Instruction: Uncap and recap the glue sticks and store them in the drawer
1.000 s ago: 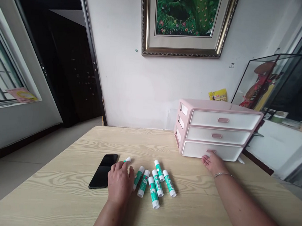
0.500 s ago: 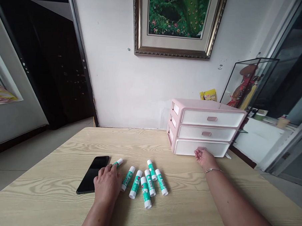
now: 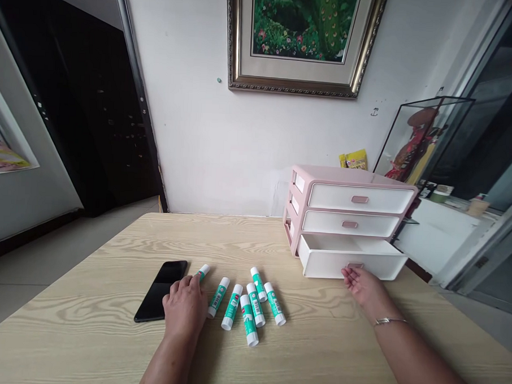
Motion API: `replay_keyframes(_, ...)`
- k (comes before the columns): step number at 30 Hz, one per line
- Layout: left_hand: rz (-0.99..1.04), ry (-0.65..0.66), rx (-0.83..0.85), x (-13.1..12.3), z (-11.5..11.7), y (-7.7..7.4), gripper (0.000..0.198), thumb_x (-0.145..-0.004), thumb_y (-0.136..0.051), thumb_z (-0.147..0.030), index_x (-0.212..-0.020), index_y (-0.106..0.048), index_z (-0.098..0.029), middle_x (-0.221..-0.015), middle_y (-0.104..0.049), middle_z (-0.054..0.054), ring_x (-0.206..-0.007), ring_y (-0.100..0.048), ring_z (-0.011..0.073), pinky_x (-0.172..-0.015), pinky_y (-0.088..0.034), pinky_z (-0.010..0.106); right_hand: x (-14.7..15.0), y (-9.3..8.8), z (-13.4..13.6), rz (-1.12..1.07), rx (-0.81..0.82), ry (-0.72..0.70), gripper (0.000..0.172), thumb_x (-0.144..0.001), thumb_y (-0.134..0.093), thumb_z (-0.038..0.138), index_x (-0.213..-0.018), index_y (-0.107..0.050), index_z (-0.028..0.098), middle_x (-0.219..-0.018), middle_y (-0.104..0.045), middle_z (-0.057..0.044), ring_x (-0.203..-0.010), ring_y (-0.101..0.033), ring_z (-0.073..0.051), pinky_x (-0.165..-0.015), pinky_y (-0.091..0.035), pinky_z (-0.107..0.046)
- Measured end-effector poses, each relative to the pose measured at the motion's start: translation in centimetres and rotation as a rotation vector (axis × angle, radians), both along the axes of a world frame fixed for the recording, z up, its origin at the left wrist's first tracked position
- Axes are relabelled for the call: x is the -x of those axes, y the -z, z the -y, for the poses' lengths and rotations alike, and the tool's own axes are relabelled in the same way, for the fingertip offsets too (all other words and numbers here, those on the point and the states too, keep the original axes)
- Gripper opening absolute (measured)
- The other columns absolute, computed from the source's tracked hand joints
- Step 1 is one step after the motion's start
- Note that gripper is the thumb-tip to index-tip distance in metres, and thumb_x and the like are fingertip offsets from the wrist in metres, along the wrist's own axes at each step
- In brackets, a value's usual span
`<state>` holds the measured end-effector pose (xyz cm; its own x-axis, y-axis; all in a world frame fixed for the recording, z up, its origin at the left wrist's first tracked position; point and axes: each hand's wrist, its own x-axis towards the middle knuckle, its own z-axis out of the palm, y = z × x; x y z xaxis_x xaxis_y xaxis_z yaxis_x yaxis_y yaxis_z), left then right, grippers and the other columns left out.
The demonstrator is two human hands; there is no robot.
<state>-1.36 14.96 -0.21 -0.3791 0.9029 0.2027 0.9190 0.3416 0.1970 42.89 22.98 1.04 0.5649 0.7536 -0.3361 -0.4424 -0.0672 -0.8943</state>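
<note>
My left hand (image 3: 185,305) lies low on the table with its fingers bent over a green-and-white glue stick (image 3: 204,268). Only the stick's white-capped end shows past the fingers. A black phone (image 3: 156,295) lies just left of that hand. To its right, several more glue sticks (image 3: 232,307) lie loosely grouped, some touching. My right hand (image 3: 362,284), a bracelet on its wrist, has its fingers curled at the pink handle of the bottom drawer (image 3: 324,264). That drawer is pulled partly out of a pink-and-white drawer unit (image 3: 295,216); the upper two drawers are closed.
The wood-grain table (image 3: 105,344) meets a white wall at the back. A yellow packet (image 3: 356,159) shows behind the drawer unit. A framed picture (image 3: 292,86) hangs above, and a glass display case (image 3: 415,142) stands at the right.
The bottom drawer has slid out toward me, with my right hand at its handle moving back and slightly right. My left hand stays by the glue stick; the view has shifted slightly.
</note>
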Motion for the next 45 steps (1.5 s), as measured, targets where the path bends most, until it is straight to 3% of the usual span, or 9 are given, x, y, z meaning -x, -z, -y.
replay_keyframes(6, 0.054, 0.012, 0.022, 0.2, -0.2, 0.1, 0.05, -0.096, -0.04, -0.014, -0.141, -0.06, -0.022, -0.14, -0.064, 0.015, -0.124, -0.061, 0.0315, -0.092, -0.046, 0.044, 2.1, -1.0, 3.6, 0.148, 0.084, -0.089, 0.013, -0.091, -0.067, 0.032, -0.093, -0.059, 0.022, -0.065, -0.062, -0.001, -0.055, -0.064, -0.015, -0.044, -0.045, -0.021)
replay_keyframes(13, 0.143, 0.049, 0.032, 0.5, 1.0, -0.4, 0.042, -0.092, -0.047, -0.017, -0.13, -0.064, -0.019, -0.13, -0.068, 0.014, -0.116, -0.066, 0.0305, -0.086, -0.047, 0.038, 10.3, -0.8, 7.2, 0.387, 0.08, -0.377, 0.022, -0.076, -0.074, 0.029, -0.095, -0.064, 0.022, -0.072, -0.068, 0.001, -0.064, -0.066, -0.018, -0.053, -0.047, -0.025)
replay_keyframes(19, 0.169, 0.11, 0.0, 1.1, 1.7, 0.8, 0.041, -0.093, -0.048, -0.018, -0.131, -0.063, -0.019, -0.128, -0.069, 0.013, -0.116, -0.065, 0.0289, -0.09, -0.047, 0.035, 16.9, -0.5, 9.2, 1.273, 0.046, -0.815, 0.039, -0.089, -0.059, 0.032, -0.126, -0.061, 0.022, -0.108, -0.074, -0.007, -0.097, -0.069, -0.023, -0.08, -0.049, -0.03)
replay_keyframes(24, 0.173, 0.149, -0.027, 1.1, 2.0, 1.2, 0.041, -0.093, -0.048, -0.015, -0.13, -0.064, -0.018, -0.127, -0.069, 0.013, -0.116, -0.064, 0.029, -0.094, -0.046, 0.035, 18.8, -0.7, 7.6, 1.479, 0.136, -0.91, 0.042, -0.087, -0.058, 0.017, -0.129, -0.061, 0.018, -0.126, -0.071, -0.015, -0.115, -0.067, -0.028, -0.089, -0.046, -0.032)
replay_keyframes(32, 0.191, 0.168, -0.03, 0.9, 2.1, 0.9, 0.042, -0.092, -0.05, -0.013, -0.13, -0.065, -0.018, -0.126, -0.07, 0.013, -0.115, -0.064, 0.0295, -0.092, -0.046, 0.036, 21.2, -2.3, 2.8, 1.433, 0.294, -0.859, 0.04, -0.104, -0.036, 0.032, -0.132, -0.059, 0.015, -0.12, -0.074, -0.017, -0.111, -0.071, -0.027, -0.085, -0.048, -0.033)
replay_keyframes(38, 0.198, 0.167, -0.039, 0.9, 2.1, 0.7, 0.042, -0.09, -0.052, -0.012, -0.129, -0.066, -0.019, -0.126, -0.071, 0.013, -0.113, -0.066, 0.0285, -0.091, -0.047, 0.035, 23.0, -2.4, 0.9, 1.523, 0.335, -0.958, 0.036, -0.088, -0.062, 0.048, -0.105, -0.071, 0.017, -0.113, -0.076, -0.016, -0.108, -0.071, -0.032, -0.08, -0.049, -0.034)
replay_keyframes(42, 0.219, 0.175, -0.024, 1.1, 2.2, 0.4, 0.043, -0.091, -0.05, -0.012, -0.131, -0.065, -0.017, -0.128, -0.07, 0.014, -0.116, -0.064, 0.0293, -0.093, -0.047, 0.036, 23.3, -2.3, 0.4, 1.583, 0.342, -1.0, 0.027, -0.077, -0.074, 0.037, -0.096, -0.073, 0.018, -0.105, -0.078, -0.013, -0.099, -0.073, -0.031, -0.072, -0.048, -0.031)
replay_keyframes(45, 0.227, 0.183, -0.004, 1.3, 2.1, 0.5, 0.044, -0.092, -0.049, -0.013, -0.133, -0.064, -0.017, -0.13, -0.069, 0.014, -0.117, -0.063, 0.0299, -0.096, -0.046, 0.037, 22.9, -2.0, 0.7, 1.638, 0.276, -0.985, 0.024, -0.076, -0.074, 0.031, -0.097, -0.072, 0.018, -0.106, -0.078, -0.013, -0.098, -0.073, -0.03, -0.071, -0.046, -0.03)
